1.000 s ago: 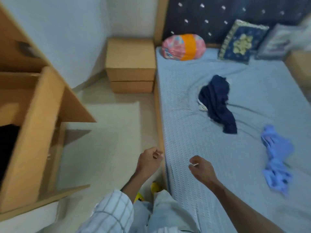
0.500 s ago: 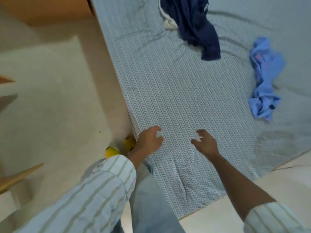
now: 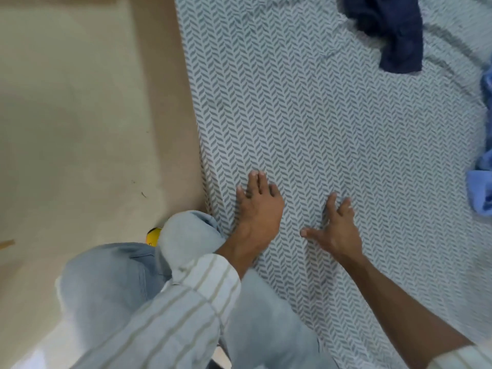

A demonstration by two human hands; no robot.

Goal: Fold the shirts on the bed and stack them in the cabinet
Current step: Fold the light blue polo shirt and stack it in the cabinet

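Note:
My left hand (image 3: 257, 209) lies flat on the bed's herringbone sheet (image 3: 306, 115), fingers spread, holding nothing. My right hand (image 3: 335, 227) presses the sheet just to its right, fingers also apart and empty. A crumpled dark navy shirt (image 3: 394, 33) lies at the top right of the bed, cut off by the frame's top edge. A light blue shirt (image 3: 483, 182) is bunched at the far right edge, partly out of view. Both shirts are well beyond my hands. The cabinet is out of view.
The bed's left edge runs diagonally beside a beige floor (image 3: 80, 115). My knee in light jeans (image 3: 186, 233) rests against the bed edge. A yellow slipper (image 3: 154, 234) peeks out beside it.
The view has tilted down and closer to the bed. Both hands went from loosely curled in the air to flat and spread on the sheet. My knee has come up to the bed edge.

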